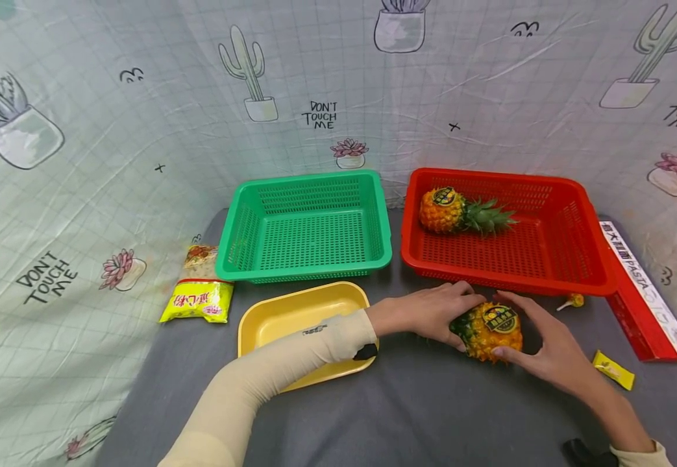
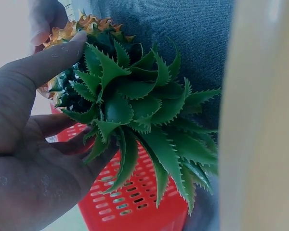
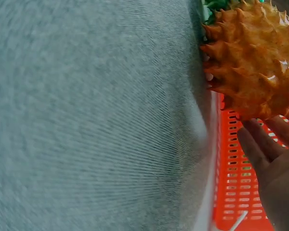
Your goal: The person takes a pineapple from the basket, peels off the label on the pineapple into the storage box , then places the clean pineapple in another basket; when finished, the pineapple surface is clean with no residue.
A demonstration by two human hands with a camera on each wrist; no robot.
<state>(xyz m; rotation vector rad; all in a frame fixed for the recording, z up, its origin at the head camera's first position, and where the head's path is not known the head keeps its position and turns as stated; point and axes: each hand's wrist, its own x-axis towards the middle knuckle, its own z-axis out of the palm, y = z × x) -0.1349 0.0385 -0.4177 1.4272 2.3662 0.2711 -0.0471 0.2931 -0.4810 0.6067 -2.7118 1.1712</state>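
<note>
A small orange pineapple (image 1: 483,338) with a dark round label lies on its side on the grey cloth, in front of the red basket. My left hand (image 1: 431,312) grips its crown end, the thumb near the fruit and the fingers behind the leaves. In the left wrist view the toothed green crown (image 2: 139,103) points away from the palm. At the base end my right hand (image 1: 557,353) holds the fruit, thumb on the near side and fingers on the far side. The right wrist view shows its fingers (image 3: 267,139) beside the spiky base.
A second pineapple (image 1: 442,217) lies in the red basket (image 1: 507,280). Left of it stand a green basket (image 1: 303,277) and a yellow tray (image 1: 256,318). A yellow food bag (image 1: 198,299), pasta box (image 1: 644,292), lollipop (image 1: 575,299) and small yellow packet (image 1: 614,370) lie around.
</note>
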